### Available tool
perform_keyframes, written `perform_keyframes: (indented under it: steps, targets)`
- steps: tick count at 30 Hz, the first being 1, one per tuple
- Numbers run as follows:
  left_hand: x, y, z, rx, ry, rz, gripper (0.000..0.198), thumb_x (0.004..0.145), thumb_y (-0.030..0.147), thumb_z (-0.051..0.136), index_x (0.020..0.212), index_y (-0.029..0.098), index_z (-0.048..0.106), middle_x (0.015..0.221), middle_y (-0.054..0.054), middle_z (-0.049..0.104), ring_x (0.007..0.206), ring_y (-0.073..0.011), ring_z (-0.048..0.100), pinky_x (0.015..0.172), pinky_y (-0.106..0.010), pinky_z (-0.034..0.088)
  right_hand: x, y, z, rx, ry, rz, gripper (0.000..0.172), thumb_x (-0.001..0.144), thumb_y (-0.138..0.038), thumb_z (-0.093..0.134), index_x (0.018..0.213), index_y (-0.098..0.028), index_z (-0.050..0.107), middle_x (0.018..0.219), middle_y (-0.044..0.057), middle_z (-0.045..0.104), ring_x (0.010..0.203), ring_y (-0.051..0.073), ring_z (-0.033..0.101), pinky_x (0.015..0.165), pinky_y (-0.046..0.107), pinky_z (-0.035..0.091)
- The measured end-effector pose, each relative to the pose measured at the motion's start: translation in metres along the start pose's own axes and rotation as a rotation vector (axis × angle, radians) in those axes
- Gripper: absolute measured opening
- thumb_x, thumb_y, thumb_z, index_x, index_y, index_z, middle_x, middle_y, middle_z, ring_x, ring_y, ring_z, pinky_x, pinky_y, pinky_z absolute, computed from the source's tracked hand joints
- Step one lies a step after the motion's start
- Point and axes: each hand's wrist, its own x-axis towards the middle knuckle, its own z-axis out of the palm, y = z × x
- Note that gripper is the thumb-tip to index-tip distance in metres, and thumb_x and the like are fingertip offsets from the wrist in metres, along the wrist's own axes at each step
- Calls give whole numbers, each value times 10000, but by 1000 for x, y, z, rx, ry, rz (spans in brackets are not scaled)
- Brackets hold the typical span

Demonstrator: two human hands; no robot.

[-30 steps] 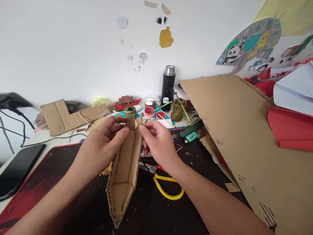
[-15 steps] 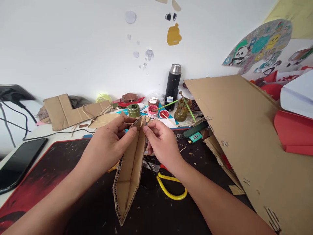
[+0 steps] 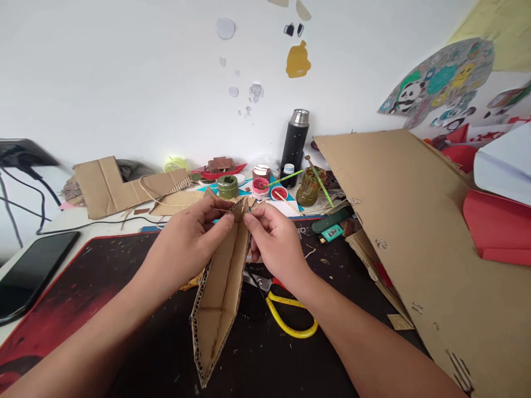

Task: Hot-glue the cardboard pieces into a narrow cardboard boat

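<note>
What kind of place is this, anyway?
It looks like a desk used for crafts, perhaps in someone's home: there are open paint pots, a pair of yellow-handled scissors on a dark mat, and a pointed cardboard trough being held.

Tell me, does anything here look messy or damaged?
Somewhat. Small scraps litter the dark mat, making it look messy. The large cardboard sheet at right has rough, streaked patches, possibly surface damage. The folded cardboard piece has raw edges exposing its corrugation, though that may just be from cutting.
</note>
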Motion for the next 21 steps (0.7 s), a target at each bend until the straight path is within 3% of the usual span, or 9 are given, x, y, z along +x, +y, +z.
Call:
perform_keyframes:
  steps: [8, 21]
  targets:
    - [0, 3, 1, 16, 0, -11, 411, 940, 556, 560, 1136, 236, 728, 1066, -67, 828, 961, -320, 746, 803, -418, 551, 0, 1, 1, -2, -10, 21, 216, 973, -432, 642, 890, -243, 577, 562, -79, 533, 419, 105, 508, 360, 197, 484]
    - [2, 6, -3, -125, 1, -60, 363, 923, 498, 602, 1135, 223, 711, 1133, -80, 835, 1094, -331, 748, 914, -447, 583, -2, -6, 1, 53, -18, 73, 265, 960, -504, 675, 949, -257, 579, 564, -78, 555, 389, 115, 505, 353, 219, 435]
